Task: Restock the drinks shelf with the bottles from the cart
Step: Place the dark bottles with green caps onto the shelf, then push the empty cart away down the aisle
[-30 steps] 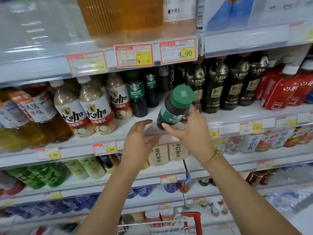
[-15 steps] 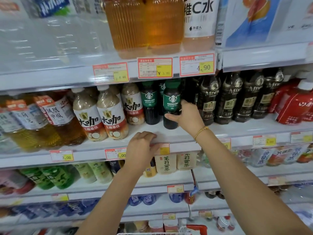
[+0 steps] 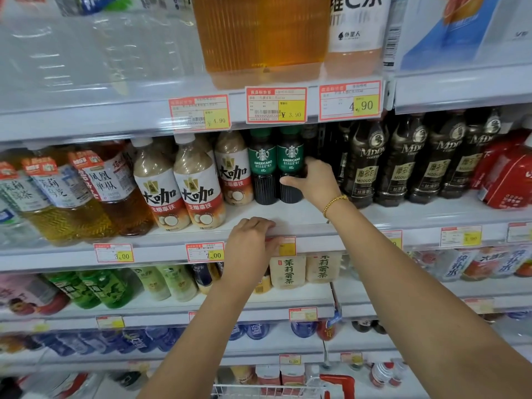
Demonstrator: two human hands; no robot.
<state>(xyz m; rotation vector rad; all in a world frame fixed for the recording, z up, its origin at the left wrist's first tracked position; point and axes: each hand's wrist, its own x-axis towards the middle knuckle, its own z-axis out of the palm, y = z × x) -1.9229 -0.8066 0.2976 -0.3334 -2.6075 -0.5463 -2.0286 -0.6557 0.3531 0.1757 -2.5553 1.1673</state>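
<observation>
Americano bottle (image 3: 290, 165): upright on the drinks shelf (image 3: 374, 223), base flat on the board, long axis vertical, green cap up under the price rail, label facing out. Hung tilted in mid-air a second ago, cap leaning toward the camera; stood nearer the front edge half a second ago; now set further back, touching the twin bottle (image 3: 262, 165) on its left and level with it. Probably one more bottle placed, bar the letting go. Held low on the dark ribbed body by the right hand (image 3: 312, 182), thumb across the front, fingers wrapped round the far side. Left hand (image 3: 250, 243): fingers hooked over the shelf's front edge just beside a price tag (image 3: 286, 246), gripping that edge and no bottle. Right of the bottle, a dark gap, then a row of black coffee bottles (image 3: 371, 165); left beyond the twin bottle, milky latte bottles (image 3: 198, 182). At the bottom of the view, wire rim and red handle of the cart (image 3: 338, 381); contents out of sight, so remaining stock impossible to judge
</observation>
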